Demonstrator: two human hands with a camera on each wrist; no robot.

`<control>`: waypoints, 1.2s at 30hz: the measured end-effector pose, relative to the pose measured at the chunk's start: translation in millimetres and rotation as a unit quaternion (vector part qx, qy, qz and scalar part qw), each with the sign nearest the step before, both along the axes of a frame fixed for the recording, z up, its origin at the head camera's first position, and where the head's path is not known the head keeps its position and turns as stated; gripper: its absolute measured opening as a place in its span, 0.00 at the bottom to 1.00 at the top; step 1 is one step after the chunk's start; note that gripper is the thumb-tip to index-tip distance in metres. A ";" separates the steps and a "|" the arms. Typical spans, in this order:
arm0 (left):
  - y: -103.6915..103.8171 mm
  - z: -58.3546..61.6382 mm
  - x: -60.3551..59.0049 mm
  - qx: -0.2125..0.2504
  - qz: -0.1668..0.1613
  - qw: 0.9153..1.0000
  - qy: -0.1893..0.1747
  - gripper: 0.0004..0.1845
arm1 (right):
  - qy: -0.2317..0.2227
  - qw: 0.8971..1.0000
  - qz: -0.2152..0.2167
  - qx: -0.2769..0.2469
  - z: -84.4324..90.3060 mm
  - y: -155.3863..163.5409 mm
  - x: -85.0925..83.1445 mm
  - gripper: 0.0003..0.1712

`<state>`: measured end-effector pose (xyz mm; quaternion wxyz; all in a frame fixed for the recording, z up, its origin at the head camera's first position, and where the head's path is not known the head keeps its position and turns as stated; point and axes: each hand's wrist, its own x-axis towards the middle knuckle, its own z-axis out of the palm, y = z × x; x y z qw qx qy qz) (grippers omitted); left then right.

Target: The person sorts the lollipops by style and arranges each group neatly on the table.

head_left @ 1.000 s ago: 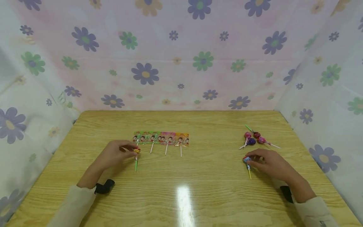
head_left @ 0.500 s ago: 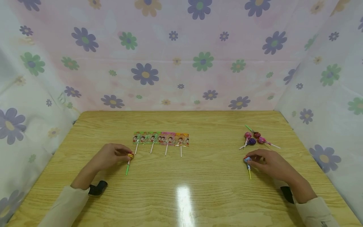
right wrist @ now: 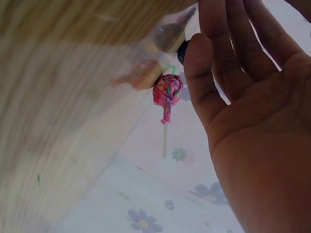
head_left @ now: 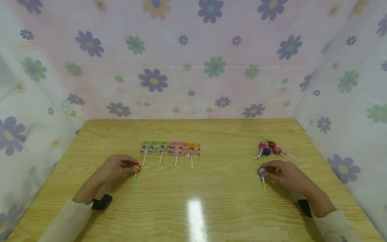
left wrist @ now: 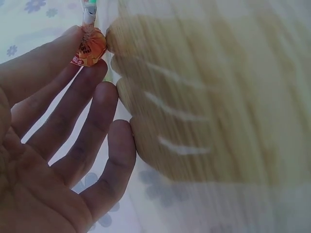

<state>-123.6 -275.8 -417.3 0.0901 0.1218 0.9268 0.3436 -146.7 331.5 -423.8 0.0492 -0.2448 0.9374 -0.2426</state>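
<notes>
Left hand pinched orange lollipop, stick toward the person, angled slightly left; right hand pinched blue lollipop, stick likewise nearward, slightly right.

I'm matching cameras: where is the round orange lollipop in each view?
Head: the round orange lollipop is left of centre, held by the left hand.
Left wrist: near the top edge, left of centre.
Right wrist: not in it.
Shared landmark: the flowered cloth, in all three.
</notes>
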 end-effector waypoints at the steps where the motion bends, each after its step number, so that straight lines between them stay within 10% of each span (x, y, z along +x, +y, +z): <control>1: -0.1 0.1 0.2 0.000 -0.003 1.000 0.003 0.13 | 0.001 1.000 0.000 0.001 -0.5 -0.1 -0.1 0.12; 36: 8.5 3.6 6.9 -0.003 -0.001 1.000 0.028 0.13 | 0.013 0.999 -0.003 -0.034 4.6 -112.2 -10.8 0.11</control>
